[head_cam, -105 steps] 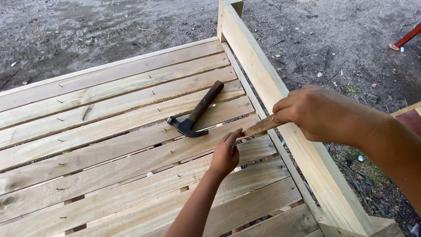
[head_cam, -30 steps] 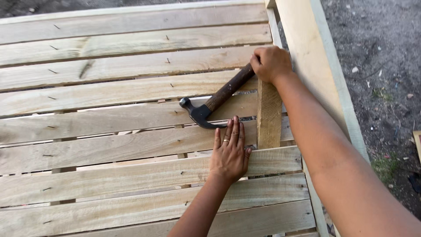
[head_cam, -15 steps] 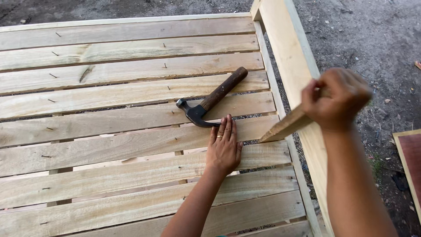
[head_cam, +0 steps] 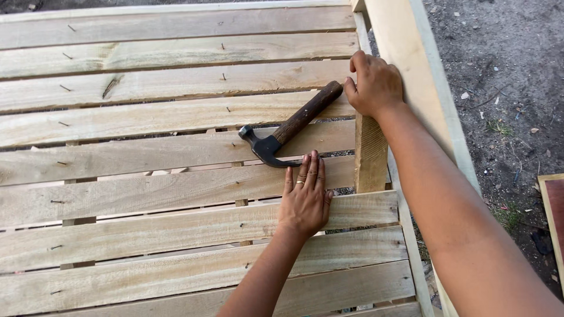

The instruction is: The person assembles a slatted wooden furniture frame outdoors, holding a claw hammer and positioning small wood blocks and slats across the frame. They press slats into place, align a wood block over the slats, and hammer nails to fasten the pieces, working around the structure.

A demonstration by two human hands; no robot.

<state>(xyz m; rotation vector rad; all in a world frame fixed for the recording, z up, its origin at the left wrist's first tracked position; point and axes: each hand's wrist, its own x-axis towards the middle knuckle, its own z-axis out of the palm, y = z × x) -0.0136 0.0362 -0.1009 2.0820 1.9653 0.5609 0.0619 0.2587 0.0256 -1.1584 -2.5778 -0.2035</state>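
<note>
Under my right hand (head_cam: 376,85) stood a short wood block (head_cam: 371,154), upright against the side rail (head_cam: 411,76); my fingers were curled over its top end. My left hand (head_cam: 305,196) lay flat, fingers together, on a slat (head_cam: 147,194), its fingertips touching the claw hammer (head_cam: 288,132) just beyond.

Outdoor spot, daylight, soft and even. Bare grey dirt ground (head_cam: 505,64) lay right of pale wooden side rail (head_cam: 411,70), strewn with small stones, twigs, few grass tufts. Red-brown board with light edge (head_cam: 553,217) sat on ground well right of rail, low in view. Strip of dirt also beyond rail's far end.
</note>
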